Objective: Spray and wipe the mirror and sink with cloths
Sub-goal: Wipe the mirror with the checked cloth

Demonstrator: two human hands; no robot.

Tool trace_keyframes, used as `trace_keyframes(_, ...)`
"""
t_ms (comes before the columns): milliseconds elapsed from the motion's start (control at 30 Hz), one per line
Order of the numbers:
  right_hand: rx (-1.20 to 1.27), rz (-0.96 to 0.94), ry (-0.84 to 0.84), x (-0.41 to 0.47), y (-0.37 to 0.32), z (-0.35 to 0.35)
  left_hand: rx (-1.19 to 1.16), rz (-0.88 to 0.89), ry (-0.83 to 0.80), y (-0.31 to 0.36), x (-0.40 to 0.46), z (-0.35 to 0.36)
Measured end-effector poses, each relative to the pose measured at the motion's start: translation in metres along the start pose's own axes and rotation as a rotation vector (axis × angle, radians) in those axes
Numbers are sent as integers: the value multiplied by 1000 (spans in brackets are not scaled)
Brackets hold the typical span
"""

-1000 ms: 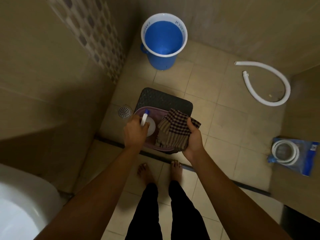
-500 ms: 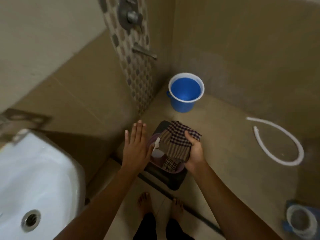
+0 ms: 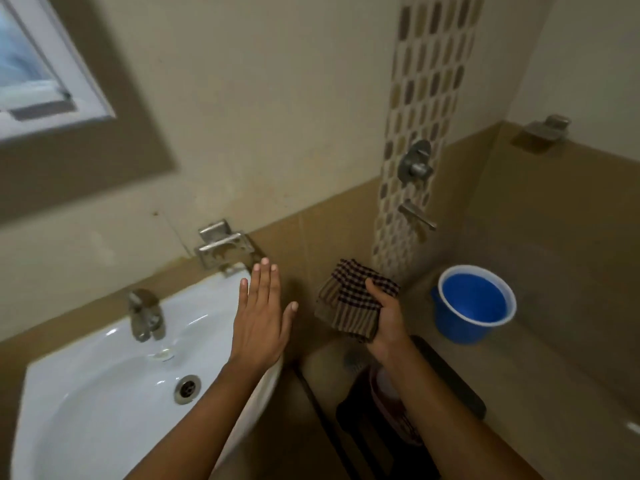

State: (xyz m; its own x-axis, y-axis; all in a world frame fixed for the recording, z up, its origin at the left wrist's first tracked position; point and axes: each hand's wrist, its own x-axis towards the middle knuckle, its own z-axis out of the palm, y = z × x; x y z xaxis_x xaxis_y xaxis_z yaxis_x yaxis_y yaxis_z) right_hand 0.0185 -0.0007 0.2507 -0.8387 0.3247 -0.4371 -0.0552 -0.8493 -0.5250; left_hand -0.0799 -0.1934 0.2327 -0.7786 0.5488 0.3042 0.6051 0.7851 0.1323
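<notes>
One brown-and-black checked cloth (image 3: 349,299), folded into a thick wad, sits in the right hand (image 3: 388,327), whose thumb presses across its top while the fingers curl beneath it. It hangs in the air to the right of the sink, between the basin and the bucket. The left hand (image 3: 261,317) is spread flat and empty, fingers together and thumb out, above the right rim of the one white ceramic sink (image 3: 104,403). That basin carries one chrome tap (image 3: 145,315) and one round metal drain (image 3: 187,389). One metal soap dish (image 3: 223,245) is fixed to the wall behind it. One blue plastic bucket with a white rim (image 3: 473,304) stands on the floor. No writing is legible anywhere.
</notes>
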Motion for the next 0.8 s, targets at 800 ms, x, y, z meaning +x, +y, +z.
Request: trace_keyframes(800,-266,24,-364,-118,169,302,211,-285,410,-242,-127,-236)
